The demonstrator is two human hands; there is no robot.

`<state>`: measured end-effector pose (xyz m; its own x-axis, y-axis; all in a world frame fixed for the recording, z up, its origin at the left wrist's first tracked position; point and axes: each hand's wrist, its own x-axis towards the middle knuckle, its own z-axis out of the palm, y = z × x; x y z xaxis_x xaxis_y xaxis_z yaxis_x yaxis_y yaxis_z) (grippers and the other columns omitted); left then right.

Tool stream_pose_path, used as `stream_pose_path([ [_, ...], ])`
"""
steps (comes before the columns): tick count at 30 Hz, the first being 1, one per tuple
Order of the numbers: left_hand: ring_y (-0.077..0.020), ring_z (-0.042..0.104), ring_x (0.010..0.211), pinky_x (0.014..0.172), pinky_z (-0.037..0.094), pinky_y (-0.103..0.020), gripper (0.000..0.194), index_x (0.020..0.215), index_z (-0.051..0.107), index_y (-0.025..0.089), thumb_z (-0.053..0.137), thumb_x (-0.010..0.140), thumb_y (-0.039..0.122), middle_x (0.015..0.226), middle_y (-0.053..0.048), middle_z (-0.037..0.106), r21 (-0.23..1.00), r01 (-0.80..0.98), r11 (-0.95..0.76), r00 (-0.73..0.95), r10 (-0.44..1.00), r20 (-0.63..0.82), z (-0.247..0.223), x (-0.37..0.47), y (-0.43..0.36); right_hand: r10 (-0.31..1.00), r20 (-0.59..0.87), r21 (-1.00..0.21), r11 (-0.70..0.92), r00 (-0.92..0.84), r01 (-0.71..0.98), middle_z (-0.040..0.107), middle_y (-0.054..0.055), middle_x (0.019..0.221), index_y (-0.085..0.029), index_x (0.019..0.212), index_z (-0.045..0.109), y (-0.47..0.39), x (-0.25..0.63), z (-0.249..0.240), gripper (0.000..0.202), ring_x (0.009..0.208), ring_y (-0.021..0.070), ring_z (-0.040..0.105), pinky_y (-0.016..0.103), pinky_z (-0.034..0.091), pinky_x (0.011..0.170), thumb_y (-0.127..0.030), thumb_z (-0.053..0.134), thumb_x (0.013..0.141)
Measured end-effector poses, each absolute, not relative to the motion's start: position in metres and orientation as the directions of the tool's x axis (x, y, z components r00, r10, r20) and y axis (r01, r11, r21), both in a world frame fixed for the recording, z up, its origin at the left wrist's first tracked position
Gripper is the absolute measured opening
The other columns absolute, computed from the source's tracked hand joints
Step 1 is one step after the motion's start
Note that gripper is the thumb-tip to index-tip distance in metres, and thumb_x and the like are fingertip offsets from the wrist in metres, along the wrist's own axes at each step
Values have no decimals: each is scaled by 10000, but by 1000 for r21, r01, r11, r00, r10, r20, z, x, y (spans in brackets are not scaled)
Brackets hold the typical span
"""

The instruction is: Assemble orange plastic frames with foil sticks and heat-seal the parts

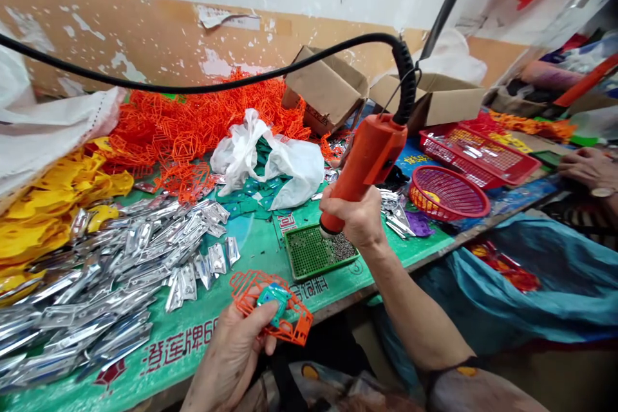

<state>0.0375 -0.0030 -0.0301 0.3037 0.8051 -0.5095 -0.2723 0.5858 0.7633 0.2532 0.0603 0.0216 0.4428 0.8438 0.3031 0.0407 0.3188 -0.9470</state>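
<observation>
My right hand (363, 217) is wrapped round an orange electric screwdriver (360, 158) that hangs from a black cable. Its lower end points down over a green tray (322, 269), where small metal screws (342, 247) lie in the right part. The tip itself is hard to make out. Nearer to me, my left hand (239, 341) grips an orange plastic frame (295, 323) by its side. A teal plastic piece (274, 301) sits on that frame, with my thumb pressed on it.
Silvery parts (120, 270) cover the table's left side, beside yellow pieces (43, 212). Orange frames (193, 119) are heaped behind a white bag (294, 174) of teal pieces. Red baskets (449, 193) and cardboard boxes (333, 87) stand right. Another person's hand (589, 167) is far right.
</observation>
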Motion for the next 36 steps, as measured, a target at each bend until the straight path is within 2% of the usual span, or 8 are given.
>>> stream_pose_path([
  [6, -84, 509, 509, 352, 368, -141, 366, 889, 731, 155, 870, 615, 353, 680, 3, 652, 769, -270, 579, 318, 808, -496, -31, 37, -3, 821, 329, -941, 327, 467, 89, 605, -4, 632, -187, 617, 626, 63, 259, 20, 92, 603, 169, 557, 375, 505, 683, -228, 699, 578],
  [12, -104, 552, 541, 352, 381, -146, 384, 935, 722, 162, 865, 628, 341, 754, -18, 683, 765, -267, 585, 321, 803, -502, -35, 36, -3, 830, 309, -945, 324, 464, 50, 604, -15, 630, -178, 676, 639, 60, 259, 18, 131, 578, 154, 535, 355, 487, 649, -201, 711, 568],
  [19, -100, 551, 537, 355, 388, -145, 402, 935, 714, 145, 869, 622, 343, 762, -23, 682, 760, -257, 597, 319, 795, -516, -32, 36, -2, 836, 319, -941, 337, 446, 39, 599, -22, 621, -174, 633, 629, 56, 262, 20, 62, 553, 132, 515, 329, 464, 626, -151, 666, 588],
  [24, -100, 556, 532, 348, 391, -143, 385, 898, 713, 155, 879, 607, 345, 734, -8, 677, 756, -266, 597, 306, 797, -522, -33, 37, -2, 823, 322, -937, 346, 469, 35, 609, -26, 623, -166, 757, 665, 57, 264, 19, 185, 557, 136, 517, 301, 438, 566, -142, 661, 574],
  [30, -90, 545, 514, 343, 387, -137, 378, 866, 712, 148, 889, 591, 336, 702, 2, 670, 757, -273, 594, 299, 800, -521, -33, 37, -3, 828, 299, -950, 303, 475, 70, 583, -16, 602, -175, 620, 618, 58, 263, 19, 91, 548, 135, 499, 304, 439, 552, -212, 677, 561],
  [36, -91, 546, 517, 347, 395, -140, 410, 907, 712, 146, 887, 592, 343, 724, -6, 687, 762, -258, 594, 299, 799, -521, -32, 36, -3, 817, 300, -950, 302, 493, 78, 587, -16, 605, -186, 643, 624, 57, 262, 20, 109, 553, 140, 500, 310, 443, 553, -224, 678, 556],
])
